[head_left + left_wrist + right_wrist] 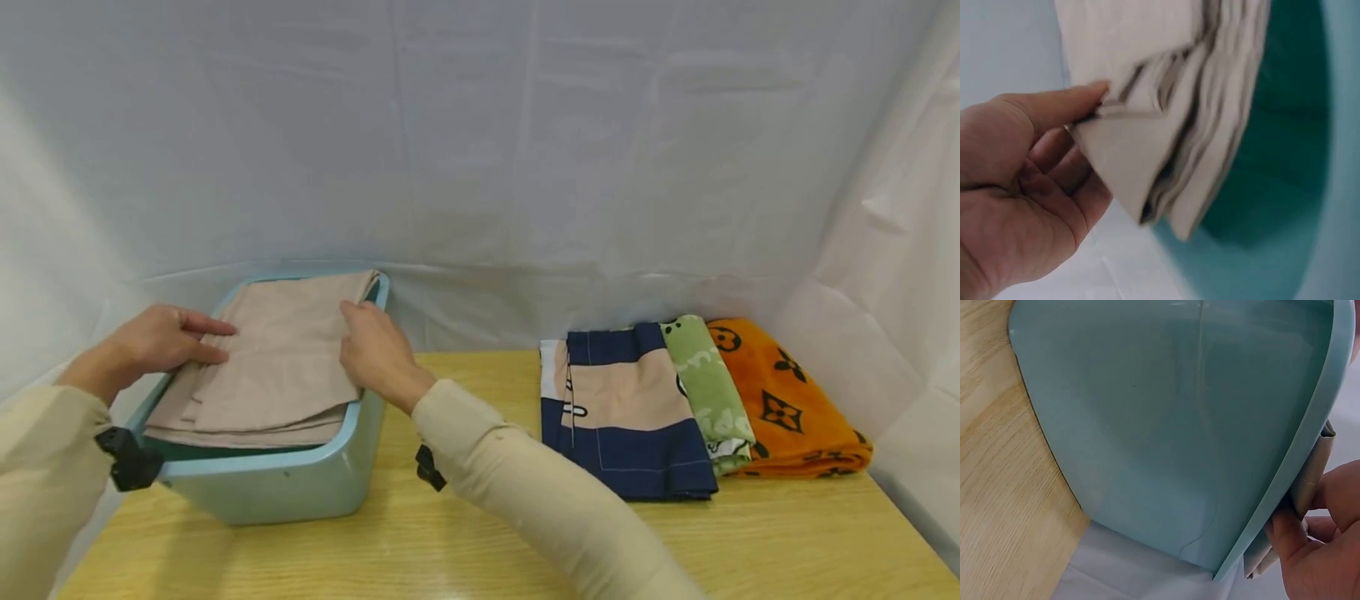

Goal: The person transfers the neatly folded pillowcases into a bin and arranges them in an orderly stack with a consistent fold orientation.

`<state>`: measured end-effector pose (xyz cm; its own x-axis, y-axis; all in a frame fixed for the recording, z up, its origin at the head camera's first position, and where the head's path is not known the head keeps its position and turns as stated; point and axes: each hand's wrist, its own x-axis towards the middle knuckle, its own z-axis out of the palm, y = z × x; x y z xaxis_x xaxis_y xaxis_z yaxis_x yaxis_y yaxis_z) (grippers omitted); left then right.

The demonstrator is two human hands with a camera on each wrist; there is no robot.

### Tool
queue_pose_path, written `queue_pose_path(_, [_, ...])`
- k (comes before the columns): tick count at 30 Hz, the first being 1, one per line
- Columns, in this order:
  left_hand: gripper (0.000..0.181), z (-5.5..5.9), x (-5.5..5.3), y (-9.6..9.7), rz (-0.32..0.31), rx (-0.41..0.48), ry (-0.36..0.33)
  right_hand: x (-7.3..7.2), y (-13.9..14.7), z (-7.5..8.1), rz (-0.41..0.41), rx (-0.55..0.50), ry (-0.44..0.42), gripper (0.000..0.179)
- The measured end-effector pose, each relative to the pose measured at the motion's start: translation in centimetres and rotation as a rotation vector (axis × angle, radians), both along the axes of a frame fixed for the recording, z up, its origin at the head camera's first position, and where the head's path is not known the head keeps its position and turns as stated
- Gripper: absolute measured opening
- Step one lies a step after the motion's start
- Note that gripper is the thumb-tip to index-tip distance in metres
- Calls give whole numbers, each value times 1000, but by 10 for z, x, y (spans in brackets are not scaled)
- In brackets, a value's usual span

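Between left grip [167,337] and right [378,350], cloth [288,350]

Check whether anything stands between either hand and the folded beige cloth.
Nothing visible does: the left hand pinches one side of the folded beige cloth and the right hand grips the other. The light-blue bin's rim lies near the right hand, not in between.

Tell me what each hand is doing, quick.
Left hand: closed, pinching the folded beige cloth along its left side.
Right hand: closed, holding the same cloth by its right side.
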<state>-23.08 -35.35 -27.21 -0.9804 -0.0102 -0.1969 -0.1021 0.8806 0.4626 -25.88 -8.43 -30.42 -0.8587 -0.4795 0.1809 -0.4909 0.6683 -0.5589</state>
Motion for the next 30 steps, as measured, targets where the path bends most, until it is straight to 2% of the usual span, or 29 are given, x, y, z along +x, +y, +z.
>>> queue_pose_path(9, [51,-6,-2,-2,18,-61,15,1,-7,-2,7,44,4,48])
queue_pose_path(15, [46,-7,-6,2,-41,-119,35,3,-8,-5,9,50,37,48])
queue_pose_path(17, [46,-7,-7,5,-73,-129,42,3,-7,-6,16,46,24,48])
queue_pose_path(19, [51,-6,-7,9,-103,-94,2,6,-5,-6,28,71,27,48])
queue_pose_path(24, [75,-1,-8,24,-157,-41,-201,13,4,-8,75,195,60,52])
queue_pose_path(26, [81,0,-8,30,-184,-86,-216,11,10,-11,96,209,42,53])
queue_pose_path(30, [81,0,-5,43,-254,-142,-157,2,28,-16,146,156,2,54])
